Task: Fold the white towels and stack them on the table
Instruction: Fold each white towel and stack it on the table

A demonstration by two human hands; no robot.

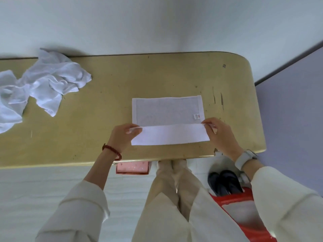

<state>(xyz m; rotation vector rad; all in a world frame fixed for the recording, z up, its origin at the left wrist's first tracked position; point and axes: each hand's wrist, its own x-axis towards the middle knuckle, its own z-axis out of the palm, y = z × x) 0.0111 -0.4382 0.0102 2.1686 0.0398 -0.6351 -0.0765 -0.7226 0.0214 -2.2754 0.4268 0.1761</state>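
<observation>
1. We've got a white towel (pixel 167 119) lying flat on the tan table (pixel 113 105), over toward the 3 o'clock end and close to the near edge.
2. Its near edge is turned up and over, so a bright white flap covers the 6 o'clock strip of the towel while the greyer part sits at 12 o'clock of the flap.
3. Our left hand (pixel 125 135) pinches the flap's corner at the towel's 9 o'clock side, thumb on top, fingers curled.
4. Our right hand (pixel 215 131) pinches the opposite corner at 3 o'clock, same kind of grip.
5. A small tag (pixel 197 116) shows on the towel just at 10 o'clock of the right hand.
6. A crumpled pile of white towels (pixel 40 84) sits well apart at 9 o'clock on the table, not folded yet.
7. Red bead bracelet (pixel 111 151) on the left wrist, pale watch (pixel 244 158) on the right.
8. Under the table edge at 6 o'clock there's a pink box (pixel 132 169).
</observation>
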